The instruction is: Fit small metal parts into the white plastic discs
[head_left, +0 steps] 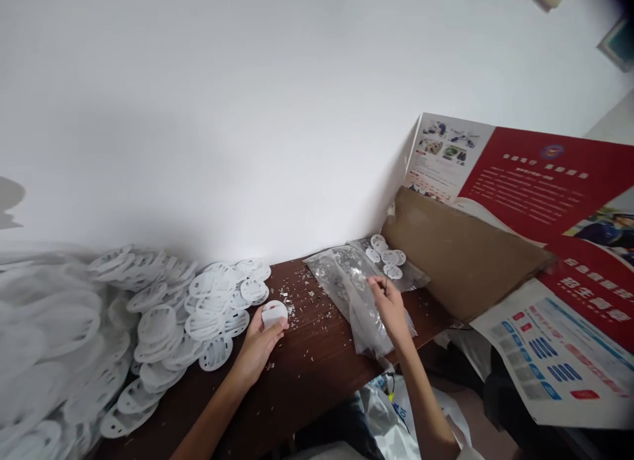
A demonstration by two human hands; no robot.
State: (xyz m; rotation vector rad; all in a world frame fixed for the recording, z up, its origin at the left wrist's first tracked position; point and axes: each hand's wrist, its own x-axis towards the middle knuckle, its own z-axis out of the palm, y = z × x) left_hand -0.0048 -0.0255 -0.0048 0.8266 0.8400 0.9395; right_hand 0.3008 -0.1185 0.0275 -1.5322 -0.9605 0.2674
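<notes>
My left hand (260, 341) is closed on a white plastic disc (275, 311) with a small red mark on its face. Farther right, my right hand (389, 305) pinches a thin dark tool (386, 285), too small to name surely, above a clear plastic bag (347, 281) that holds small silvery bits. Just beyond that hand, several white discs (393, 271) lie on the bag's far part. A large heap of white slotted discs (208, 308) spreads to the left of my left hand.
Small pale scraps (310, 295) are scattered over the dark brown table (307, 387). A brown cardboard sheet (460, 248) and a red and white printed board (545, 176) lean at the right. Behind stands a white wall (247, 116); a silvery bag (391, 427) is below the table edge.
</notes>
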